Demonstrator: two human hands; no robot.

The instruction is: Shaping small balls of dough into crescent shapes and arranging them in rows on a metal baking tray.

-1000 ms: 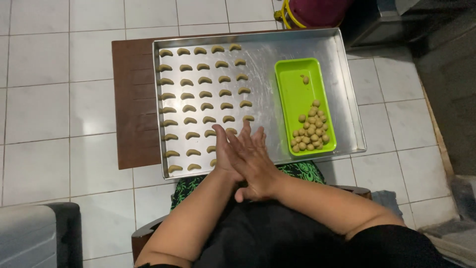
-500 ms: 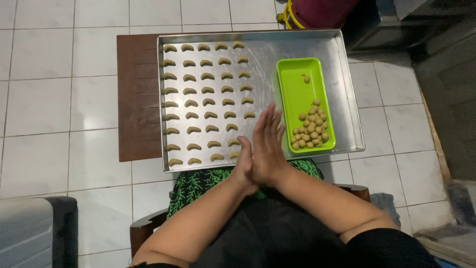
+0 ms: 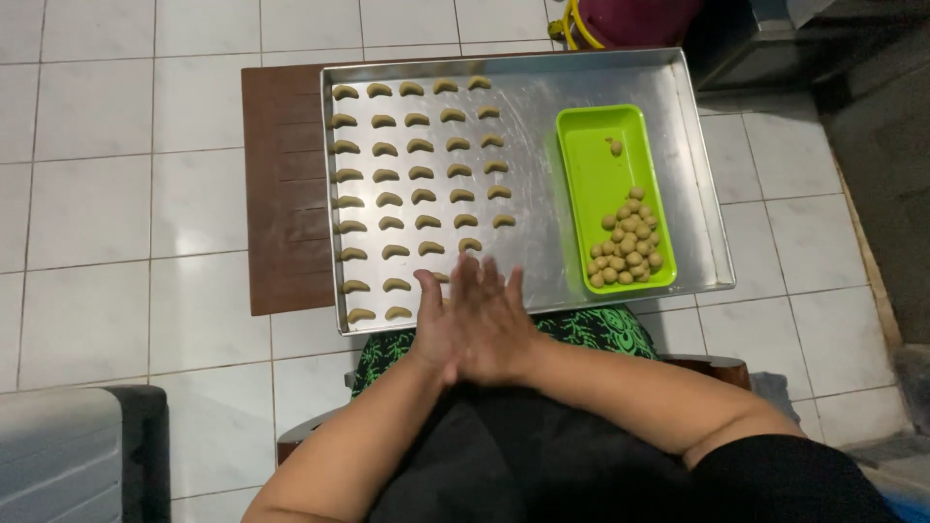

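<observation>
My left hand and my right hand are pressed palm to palm, fingers straight, over the near edge of a large metal baking tray. Anything between the palms is hidden. Just beyond my fingertips lie rows of small green-brown crescent dough pieces, filling the tray's left half. On the tray's right side a bright green rectangular dish holds a heap of small dough balls and one single ball at its far end.
The tray rests on a dark wooden board on a white tiled floor. A magenta container with a yellow ring stands beyond the tray. A grey object is at the lower left.
My pressed hands have slid against each other, swinging right and then back toward me and left. The tray and the dish have not moved.
</observation>
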